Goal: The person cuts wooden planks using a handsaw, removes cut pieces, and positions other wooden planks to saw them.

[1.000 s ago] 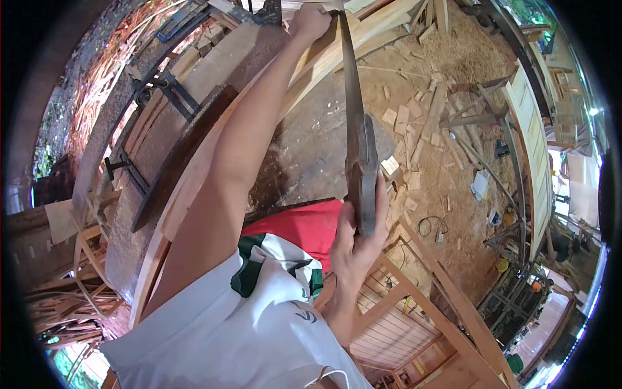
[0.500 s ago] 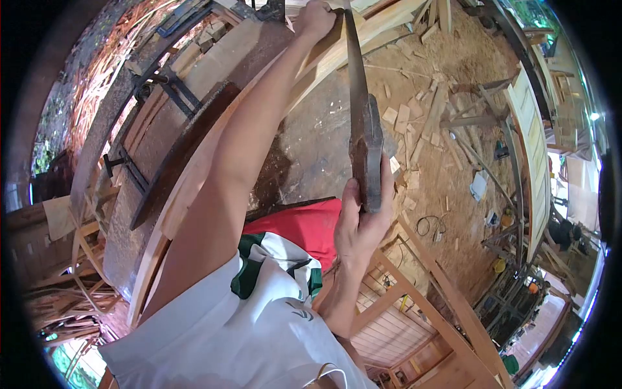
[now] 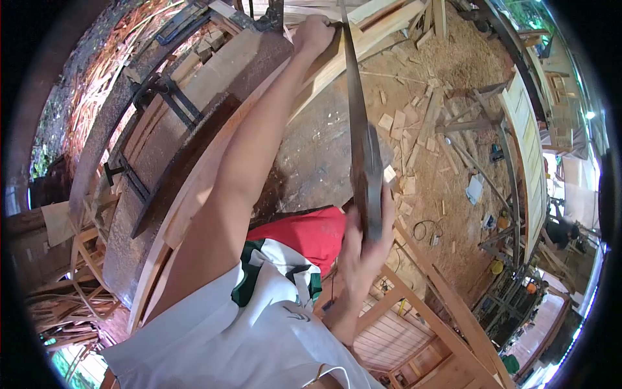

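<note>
1 saw (image 3: 358,133) in R hand (image 3: 364,256), L hand (image 3: 313,34) on timber (image 3: 322,73), sev. offcuts (image 3: 385,121)

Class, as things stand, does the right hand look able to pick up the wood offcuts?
Probably not: the right hand is wrapped around the saw handle, and the wood offcuts lie apart, down on the floor.

Handsaw (image 3: 359,126), dark (seen nearly edge-on), reaching over pale timber (image 3: 387,34)
</note>
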`<move>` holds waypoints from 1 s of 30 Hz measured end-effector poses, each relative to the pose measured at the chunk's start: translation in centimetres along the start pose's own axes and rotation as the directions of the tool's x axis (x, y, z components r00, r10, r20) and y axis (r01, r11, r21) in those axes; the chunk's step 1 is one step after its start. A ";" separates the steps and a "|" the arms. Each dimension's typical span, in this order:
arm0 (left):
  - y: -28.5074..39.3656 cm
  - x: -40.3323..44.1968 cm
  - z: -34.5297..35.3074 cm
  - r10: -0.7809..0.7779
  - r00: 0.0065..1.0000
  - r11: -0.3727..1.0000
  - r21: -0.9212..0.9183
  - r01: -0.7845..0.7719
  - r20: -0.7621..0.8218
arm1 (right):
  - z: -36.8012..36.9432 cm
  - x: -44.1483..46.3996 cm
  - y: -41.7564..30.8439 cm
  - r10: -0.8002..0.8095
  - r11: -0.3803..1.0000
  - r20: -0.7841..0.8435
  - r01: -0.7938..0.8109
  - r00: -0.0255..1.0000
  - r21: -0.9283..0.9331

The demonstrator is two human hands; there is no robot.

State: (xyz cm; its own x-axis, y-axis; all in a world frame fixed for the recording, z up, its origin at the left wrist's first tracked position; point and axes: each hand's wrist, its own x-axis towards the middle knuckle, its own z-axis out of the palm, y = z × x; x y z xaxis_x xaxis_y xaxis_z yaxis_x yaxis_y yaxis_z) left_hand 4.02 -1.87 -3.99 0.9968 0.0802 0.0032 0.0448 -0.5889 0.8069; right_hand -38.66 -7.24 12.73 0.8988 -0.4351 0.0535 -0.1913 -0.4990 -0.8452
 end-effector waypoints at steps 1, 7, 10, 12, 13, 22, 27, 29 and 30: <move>0.4 -0.2 -0.4 -0.002 1.000 1.000 -0.003 0.002 -0.010 | -0.7 -1.1 -0.1 0.035 0.992 0.008 -0.035 0.999 0.122; 0.1 -0.7 -0.4 0.030 0.998 0.998 -0.046 -0.032 -0.049 | 1.8 6.3 -0.5 0.101 0.981 0.054 -0.108 0.993 0.162; 0.8 -0.5 -0.8 -0.006 1.000 1.000 -0.015 0.006 -0.029 | 2.2 7.4 0.0 0.056 0.962 -0.004 -0.053 0.998 0.266; 1.3 -1.2 -0.9 -0.030 0.999 1.000 0.002 0.030 -0.020 | 1.4 5.3 2.2 0.058 0.971 -0.027 -0.050 0.998 0.234; 1.6 -1.5 -1.3 -0.027 1.000 1.000 0.003 0.027 -0.011 | 1.2 4.9 2.6 0.048 0.970 -0.026 -0.041 0.999 0.239; 1.0 -4.5 -3.7 0.241 0.970 0.965 -0.097 -0.244 -0.042 | 1.9 8.3 4.3 0.308 0.674 0.053 -0.257 0.950 0.693; -0.2 -12.4 -7.2 0.390 0.910 0.738 0.544 -0.399 0.139 | 2.1 8.1 5.3 0.288 0.666 0.072 -0.254 0.955 0.701; -1.2 -10.0 -8.6 0.355 0.888 0.806 0.386 -0.449 0.292 | 1.7 8.2 4.4 0.193 0.739 0.075 -0.196 0.978 0.645; -1.1 -9.1 -9.0 0.338 0.833 0.861 0.213 -0.462 0.438 | 1.6 7.9 3.8 0.195 0.740 0.073 -0.196 0.978 0.644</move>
State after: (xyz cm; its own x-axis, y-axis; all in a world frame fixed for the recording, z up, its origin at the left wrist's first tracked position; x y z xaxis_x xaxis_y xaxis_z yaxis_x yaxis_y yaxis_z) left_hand -5.71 5.24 0.39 0.8744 -0.4849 0.0170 -0.4077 -0.7153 0.5676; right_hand -31.66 -11.34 9.10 0.8705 -0.4683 -0.1518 -0.0638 0.1983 -0.9781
